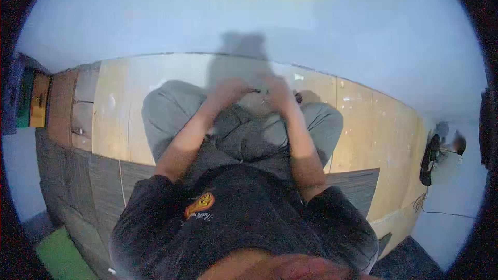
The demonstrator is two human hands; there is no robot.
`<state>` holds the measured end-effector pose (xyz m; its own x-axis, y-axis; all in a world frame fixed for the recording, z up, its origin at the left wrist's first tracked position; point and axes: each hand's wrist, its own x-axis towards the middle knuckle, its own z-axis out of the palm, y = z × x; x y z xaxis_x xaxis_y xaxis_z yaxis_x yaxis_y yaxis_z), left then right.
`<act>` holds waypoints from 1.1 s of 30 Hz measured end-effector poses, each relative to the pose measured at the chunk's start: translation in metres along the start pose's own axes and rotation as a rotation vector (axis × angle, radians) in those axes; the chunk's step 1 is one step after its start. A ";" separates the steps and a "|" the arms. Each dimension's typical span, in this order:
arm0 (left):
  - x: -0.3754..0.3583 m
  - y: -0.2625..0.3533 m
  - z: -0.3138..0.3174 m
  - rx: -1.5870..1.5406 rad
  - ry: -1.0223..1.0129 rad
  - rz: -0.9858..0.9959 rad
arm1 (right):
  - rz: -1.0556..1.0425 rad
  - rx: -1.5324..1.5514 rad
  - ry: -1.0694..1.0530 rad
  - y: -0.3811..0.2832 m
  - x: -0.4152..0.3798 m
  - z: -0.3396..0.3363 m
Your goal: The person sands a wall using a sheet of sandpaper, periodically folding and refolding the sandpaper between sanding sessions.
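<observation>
Both my hands are in front of my crossed legs in grey trousers (176, 111), over the pale wooden boards. My left hand (230, 93) is blurred, its fingers turned inward toward a small dark thing (254, 91) between the hands. Close on the other side of that thing is my right hand (277, 93), also blurred. What either hand grips cannot be made out. Another small dark object (298, 97) shows just beside my right wrist.
A bluish-white wall (363, 36) rises beyond the boards, with a shadow on it. Dark grey panels (353, 186) lie at both sides. A green mat (65, 256) is at the lower left. Dark items and a cable (446, 212) are at the right.
</observation>
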<state>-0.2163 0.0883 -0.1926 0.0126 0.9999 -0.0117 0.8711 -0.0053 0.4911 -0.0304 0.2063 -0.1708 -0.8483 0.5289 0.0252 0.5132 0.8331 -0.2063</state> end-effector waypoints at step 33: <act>0.011 -0.096 0.100 -0.192 0.355 -0.089 | -0.346 -0.710 1.382 -0.036 0.100 -0.548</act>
<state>-0.2504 0.0979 -0.3270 -0.2578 0.9401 0.2230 0.7531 0.0509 0.6560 -0.0621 0.3178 0.3751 -0.3687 -0.2899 0.8832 0.6184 0.6329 0.4659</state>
